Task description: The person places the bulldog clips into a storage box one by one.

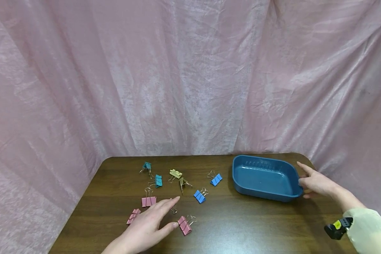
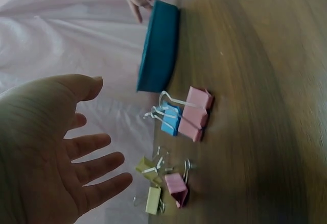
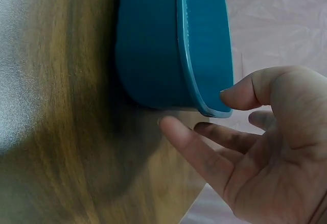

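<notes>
My left hand (image 1: pixel 147 225) hovers over the near left of the table, its fingers spread and holding nothing. Around it lie pink binder clips: one (image 1: pixel 185 226) by the thumb, one (image 1: pixel 149 201) beyond the hand, and another (image 1: pixel 133 216) to its left. A silver clip handle shows past the fingers, its body hidden by the hand. At the right end of a blue plastic tray (image 1: pixel 263 194), my right hand (image 1: pixel 317 183) has its fingers extended. In the right wrist view, the thumb is close to the rim; contact is unclear.
Two blue binder clips (image 1: pixel 216 179) lie left of the tray. Farther left are yellowish clips (image 1: pixel 175 173) and teal clips (image 1: pixel 158 181). The brown wooden table (image 1: pixel 241 225) backs onto a pink curtain (image 1: pixel 190 77).
</notes>
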Motion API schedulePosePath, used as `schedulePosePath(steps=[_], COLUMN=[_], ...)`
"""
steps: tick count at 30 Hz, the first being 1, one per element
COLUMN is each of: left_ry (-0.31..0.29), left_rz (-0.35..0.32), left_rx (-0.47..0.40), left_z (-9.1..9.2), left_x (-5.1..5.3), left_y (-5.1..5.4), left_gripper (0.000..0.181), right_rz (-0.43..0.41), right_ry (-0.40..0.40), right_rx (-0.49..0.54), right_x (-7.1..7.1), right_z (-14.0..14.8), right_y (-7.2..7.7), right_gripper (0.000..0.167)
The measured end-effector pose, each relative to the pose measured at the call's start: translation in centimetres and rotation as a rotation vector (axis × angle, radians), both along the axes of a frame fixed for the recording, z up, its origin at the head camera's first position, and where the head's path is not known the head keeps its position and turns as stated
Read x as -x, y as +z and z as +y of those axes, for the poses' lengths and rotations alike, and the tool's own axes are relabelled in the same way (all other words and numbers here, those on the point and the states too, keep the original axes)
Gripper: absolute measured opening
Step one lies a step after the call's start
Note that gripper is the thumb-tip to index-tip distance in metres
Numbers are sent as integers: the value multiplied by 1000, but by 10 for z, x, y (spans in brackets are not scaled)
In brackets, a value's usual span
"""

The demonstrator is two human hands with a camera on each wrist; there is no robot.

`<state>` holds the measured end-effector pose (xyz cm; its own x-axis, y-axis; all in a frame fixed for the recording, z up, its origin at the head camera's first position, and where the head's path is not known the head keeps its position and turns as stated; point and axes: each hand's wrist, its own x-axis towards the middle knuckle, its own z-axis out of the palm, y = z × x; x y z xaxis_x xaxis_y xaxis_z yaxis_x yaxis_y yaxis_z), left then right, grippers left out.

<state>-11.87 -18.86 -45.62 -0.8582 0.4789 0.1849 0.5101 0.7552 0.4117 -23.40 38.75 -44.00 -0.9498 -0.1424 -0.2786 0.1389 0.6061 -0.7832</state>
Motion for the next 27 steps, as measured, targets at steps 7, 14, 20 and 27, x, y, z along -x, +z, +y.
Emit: schedulePosePath(steps=[7, 14, 20, 27], left_ry=[35, 48, 78, 83], left_rz=[-72, -43, -17, -6], left_rx=[-48, -77, -93, -125], left_z=[15, 19, 18, 12], left_x=[0, -2, -1, 3], left_y=[0, -3, -6, -8], left_gripper=[63, 56, 53, 56], right_rz=[-34, -51, -57, -74], right_ry=[4, 32, 51, 57], right_rx=[14, 19, 75, 90], right_x=[6, 9, 8, 6], right_z=[-1, -1, 3, 2], right_y=[-4, -6, -7, -9], right_gripper=[87, 81, 80, 84])
